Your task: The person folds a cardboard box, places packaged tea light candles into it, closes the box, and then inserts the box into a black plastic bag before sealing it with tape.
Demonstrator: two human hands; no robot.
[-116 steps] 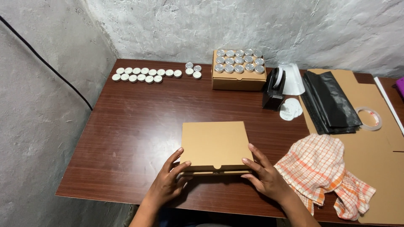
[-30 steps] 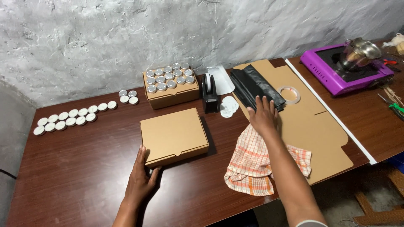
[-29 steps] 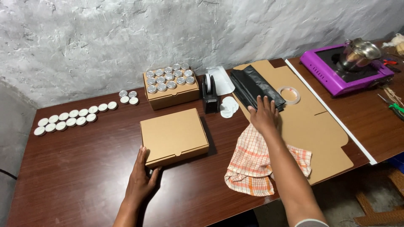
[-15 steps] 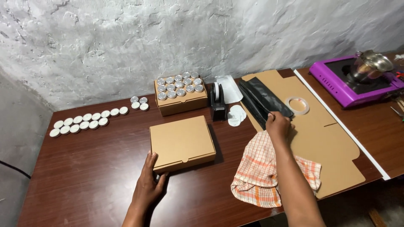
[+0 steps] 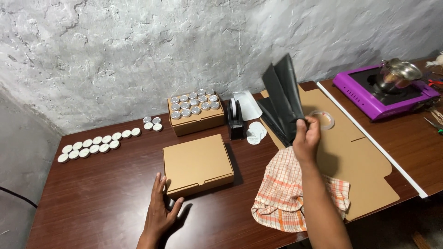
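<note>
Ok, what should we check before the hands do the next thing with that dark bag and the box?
1. Right hand grips the dark bag: ok, pinched at its lower end and lifted off the stack of bags.
2. Only one bag picked up: cannot tell, two flaps show.
3. Closed cardboard box lid shut: ok.
4. Left hand steadies the box: ok, fingertips at its front left corner.
5. Checked cloth out of the way: ok, it lies right of the box.
6. Tape dispenser within reach: ok, just behind the box.
</note>
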